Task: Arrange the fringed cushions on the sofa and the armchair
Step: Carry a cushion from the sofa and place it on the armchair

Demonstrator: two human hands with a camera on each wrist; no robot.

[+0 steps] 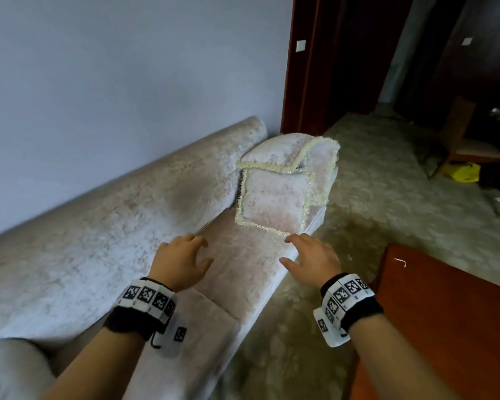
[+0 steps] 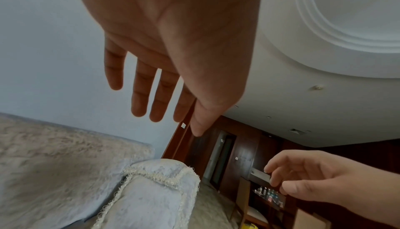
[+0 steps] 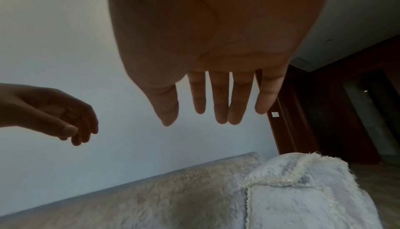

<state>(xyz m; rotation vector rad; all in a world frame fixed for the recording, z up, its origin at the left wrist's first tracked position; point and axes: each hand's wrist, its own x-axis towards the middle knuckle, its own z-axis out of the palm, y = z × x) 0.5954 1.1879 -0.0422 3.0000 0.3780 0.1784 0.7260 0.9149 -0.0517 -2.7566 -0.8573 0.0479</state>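
A pale pink fringed cushion stands upright at the far end of the sofa seat, leaning on the armrest; a second fringed cushion stands behind it on the right. My left hand hovers above the seat, short of the cushion, fingers relaxed and empty. My right hand hovers near the cushion's lower right corner, fingers spread, holding nothing. The left wrist view shows the left hand open above the cushion. The right wrist view shows the right hand open above the cushion.
A red-brown wooden table stands close on the right. Patterned carpet lies past the sofa's end. A dark wooden doorway opens behind. A wooden chair and a yellow object sit at the far right.
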